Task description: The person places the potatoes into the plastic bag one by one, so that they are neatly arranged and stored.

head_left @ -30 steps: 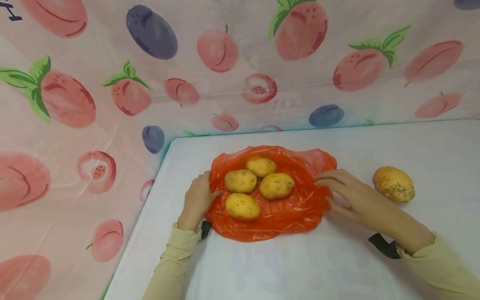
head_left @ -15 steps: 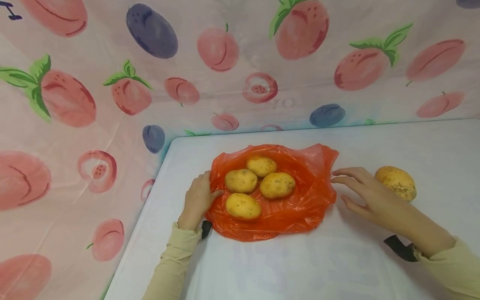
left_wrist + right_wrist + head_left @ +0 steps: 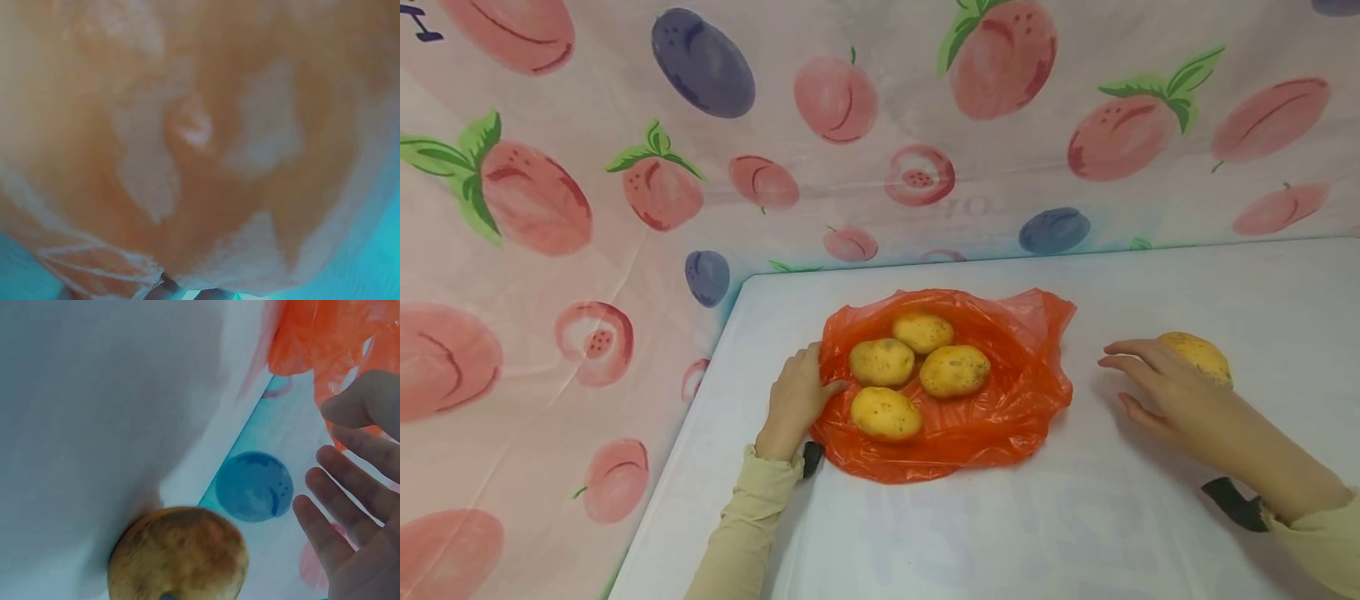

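Observation:
In the head view a thin red plastic bag (image 3: pixel 1000 429) lies spread on the table with several yellow potatoes (image 3: pixel 955 372) grouped in it. My left hand (image 3: pixel 793 404) grips the bag's left edge, its thumb over the rim; the left wrist view is filled by blurred orange film (image 3: pixel 187 250). To the right of the bag, my right hand (image 3: pixel 1180 400) hovers with spread fingers and holds nothing. Behind it a lone potato (image 3: pixel 1206 358) is partly covered by the hand. The right wrist view shows that potato (image 3: pixel 181 556) beside the open fingers (image 3: pixel 340 503).
The white table (image 3: pixel 970 533) meets a fruit-printed cloth (image 3: pixel 865 200) along its back and left sides. A dark strap piece (image 3: pixel 1234 504) shows under the right wrist, and another black piece (image 3: pixel 811 458) under the left.
My right hand has let go of the bag's right edge and moved right, in front of the lone potato. The bag's right side has spread outward. My left hand has stayed in place.

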Demonstrator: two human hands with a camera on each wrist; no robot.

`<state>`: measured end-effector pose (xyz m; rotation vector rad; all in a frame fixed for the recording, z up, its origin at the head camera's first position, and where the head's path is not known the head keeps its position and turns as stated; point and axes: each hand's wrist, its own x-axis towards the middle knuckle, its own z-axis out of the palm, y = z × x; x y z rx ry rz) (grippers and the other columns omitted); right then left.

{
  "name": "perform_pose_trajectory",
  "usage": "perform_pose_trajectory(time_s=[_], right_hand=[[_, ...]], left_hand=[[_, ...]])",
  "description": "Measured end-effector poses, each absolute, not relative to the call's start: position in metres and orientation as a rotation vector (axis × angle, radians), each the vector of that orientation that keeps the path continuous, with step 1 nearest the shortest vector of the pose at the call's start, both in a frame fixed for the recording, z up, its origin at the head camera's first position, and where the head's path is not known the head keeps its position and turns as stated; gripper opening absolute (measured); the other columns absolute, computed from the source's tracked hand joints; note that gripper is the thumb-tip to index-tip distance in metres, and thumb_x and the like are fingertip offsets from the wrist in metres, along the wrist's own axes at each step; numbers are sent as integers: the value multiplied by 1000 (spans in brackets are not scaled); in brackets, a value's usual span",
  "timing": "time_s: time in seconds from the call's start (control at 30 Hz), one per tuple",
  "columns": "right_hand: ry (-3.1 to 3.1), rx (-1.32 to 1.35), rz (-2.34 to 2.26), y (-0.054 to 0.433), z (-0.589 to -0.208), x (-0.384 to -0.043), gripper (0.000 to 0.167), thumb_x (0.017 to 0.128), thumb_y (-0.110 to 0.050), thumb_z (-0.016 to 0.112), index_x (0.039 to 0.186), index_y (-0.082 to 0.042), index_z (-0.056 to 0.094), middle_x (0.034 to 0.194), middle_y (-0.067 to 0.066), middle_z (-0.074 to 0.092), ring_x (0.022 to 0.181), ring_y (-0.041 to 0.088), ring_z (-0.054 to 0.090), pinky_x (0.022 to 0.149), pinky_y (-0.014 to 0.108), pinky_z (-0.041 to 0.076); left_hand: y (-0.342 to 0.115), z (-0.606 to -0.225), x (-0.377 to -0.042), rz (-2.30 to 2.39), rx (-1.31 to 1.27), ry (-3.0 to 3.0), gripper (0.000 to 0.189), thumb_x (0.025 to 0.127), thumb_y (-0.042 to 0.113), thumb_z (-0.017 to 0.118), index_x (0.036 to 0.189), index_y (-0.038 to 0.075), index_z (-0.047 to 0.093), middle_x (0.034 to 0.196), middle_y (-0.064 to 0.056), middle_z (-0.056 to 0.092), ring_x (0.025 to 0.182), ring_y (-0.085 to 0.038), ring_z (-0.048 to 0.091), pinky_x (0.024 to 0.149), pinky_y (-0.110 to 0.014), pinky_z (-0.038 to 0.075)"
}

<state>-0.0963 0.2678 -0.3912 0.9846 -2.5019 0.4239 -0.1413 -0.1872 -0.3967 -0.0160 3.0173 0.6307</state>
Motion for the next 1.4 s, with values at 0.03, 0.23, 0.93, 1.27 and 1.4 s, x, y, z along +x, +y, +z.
perform_pose_trajectory(time_s=[0.03, 0.23, 0.93, 1.27, 1.4], right_hand=[[-2510, 975, 414, 270, -392, -97, 72, 101, -57, 20, 114, -1, 62, 119, 14, 60, 107, 31, 55, 108, -1, 6], [-2520, 951, 388, 286, -398, -97, 75, 101, -57, 19, 110, 3, 63, 117, 20, 58, 109, 38, 50, 118, 17, 18], [-2860, 666, 133, 313, -396, -96, 61, 62, -6, 92, 114, 4, 62, 125, 25, 50, 112, 44, 45, 89, 64, 48], [-2864, 676, 126, 317, -396, -99, 66, 57, 6, 91, 116, 6, 62, 123, 28, 52, 112, 47, 46, 89, 66, 47], [-2931, 571, 117, 316, -396, -100, 62, 61, 1, 90, 117, 5, 63, 125, 29, 53, 114, 48, 46, 91, 67, 45]], left_hand=[[-187, -397, -141, 631, -17, 3017, 67, 86, 28, 78, 140, 4, 46, 124, -16, 60, 110, -33, 54, 91, -52, 53], [-187, -397, -142, 638, -23, 3009, 68, 86, 29, 78, 140, 4, 45, 125, -16, 60, 110, -33, 54, 91, -53, 53], [-187, -397, -142, 611, -26, 3020, 69, 85, 28, 79, 140, 2, 46, 125, -17, 60, 110, -34, 55, 91, -53, 54], [-186, -397, -142, 613, -32, 3020, 68, 86, 28, 79, 140, 2, 46, 124, -17, 60, 108, -33, 56, 91, -51, 55], [-186, -397, -142, 607, -34, 3018, 68, 86, 29, 79, 140, 2, 46, 124, -17, 60, 109, -33, 56, 91, -52, 54]])
